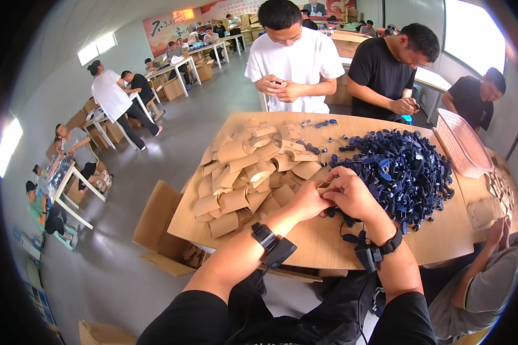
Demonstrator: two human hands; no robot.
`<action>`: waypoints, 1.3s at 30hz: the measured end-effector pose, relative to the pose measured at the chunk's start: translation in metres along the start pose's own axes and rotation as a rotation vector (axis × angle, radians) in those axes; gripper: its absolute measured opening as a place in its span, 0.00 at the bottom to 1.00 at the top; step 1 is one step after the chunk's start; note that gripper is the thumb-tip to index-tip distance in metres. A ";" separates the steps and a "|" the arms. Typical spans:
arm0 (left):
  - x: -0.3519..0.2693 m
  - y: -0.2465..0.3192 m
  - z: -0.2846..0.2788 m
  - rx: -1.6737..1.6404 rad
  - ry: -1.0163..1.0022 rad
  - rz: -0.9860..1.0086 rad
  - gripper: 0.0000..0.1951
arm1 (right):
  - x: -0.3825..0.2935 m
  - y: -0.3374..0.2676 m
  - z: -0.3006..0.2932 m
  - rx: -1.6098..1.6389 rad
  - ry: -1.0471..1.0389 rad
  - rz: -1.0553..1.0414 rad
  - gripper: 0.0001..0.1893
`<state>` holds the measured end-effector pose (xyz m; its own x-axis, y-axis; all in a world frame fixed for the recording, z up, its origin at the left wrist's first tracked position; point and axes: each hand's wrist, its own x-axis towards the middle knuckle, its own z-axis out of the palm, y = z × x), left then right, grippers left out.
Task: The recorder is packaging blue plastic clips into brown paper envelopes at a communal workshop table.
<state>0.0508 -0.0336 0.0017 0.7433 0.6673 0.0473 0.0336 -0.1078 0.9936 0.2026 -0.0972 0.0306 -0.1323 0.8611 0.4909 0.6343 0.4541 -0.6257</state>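
Observation:
My left hand (pixel 309 199) and my right hand (pixel 349 194) meet over the wooden table (pixel 440 241), their fingers closed around a small brown cardboard piece (pixel 323 189) that they mostly hide. To the left of them lies a heap of brown cardboard pillow boxes (pixel 237 172), some bearing print. On the right is a large pile of dark blue corded earphones (pixel 397 172). A few more earphones lie loose between the two heaps and under my right hand. Each of my wrists wears a black strapped device.
A pink plastic basket (pixel 464 142) stands at the table's right edge, beside flat cardboard pieces (pixel 498 185). Open cardboard boxes (pixel 159 220) are on the floor at the left. Two people stand across the table handling small items; a co-worker's hands (pixel 498 230) are at right.

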 end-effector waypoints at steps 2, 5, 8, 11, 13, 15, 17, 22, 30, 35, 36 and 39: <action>0.002 -0.003 -0.001 0.001 0.018 -0.041 0.10 | 0.000 0.002 0.002 -0.041 0.046 0.014 0.05; 0.003 -0.005 -0.001 0.000 0.036 -0.068 0.09 | 0.001 0.003 0.002 -0.153 0.116 -0.041 0.09; 0.003 -0.008 -0.001 0.011 0.030 -0.057 0.08 | 0.002 0.002 -0.001 -0.225 0.143 -0.059 0.13; 0.004 -0.011 -0.002 -0.036 0.050 -0.036 0.08 | 0.003 -0.003 -0.002 -0.241 0.088 0.012 0.13; 0.003 -0.012 -0.003 -0.095 0.073 -0.013 0.08 | 0.004 -0.007 0.001 -0.232 0.182 -0.024 0.09; 0.002 -0.009 -0.003 -0.133 0.069 0.030 0.08 | 0.003 -0.003 0.003 -0.278 0.250 -0.143 0.07; 0.003 -0.009 -0.005 -0.167 0.059 0.034 0.07 | 0.003 -0.001 0.004 -0.321 0.314 -0.264 0.07; -0.002 -0.013 -0.009 -0.220 0.052 0.086 0.06 | 0.002 -0.003 0.002 -0.310 0.232 -0.282 0.14; 0.002 -0.017 -0.009 0.059 0.155 0.316 0.22 | 0.004 -0.001 0.009 -0.017 0.199 -0.200 0.13; 0.000 -0.012 -0.011 0.124 0.184 0.280 0.26 | 0.004 0.004 0.005 0.142 0.141 -0.201 0.12; 0.000 -0.012 -0.011 0.181 0.215 0.361 0.27 | 0.004 0.002 0.004 0.134 0.125 -0.190 0.11; 0.004 -0.019 -0.014 0.475 0.263 0.463 0.27 | 0.004 0.002 0.000 0.068 0.088 -0.176 0.09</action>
<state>0.0438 -0.0185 -0.0153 0.5675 0.6245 0.5366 0.0851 -0.6927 0.7162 0.2028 -0.0926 0.0317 -0.1675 0.7449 0.6458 0.5542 0.6129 -0.5632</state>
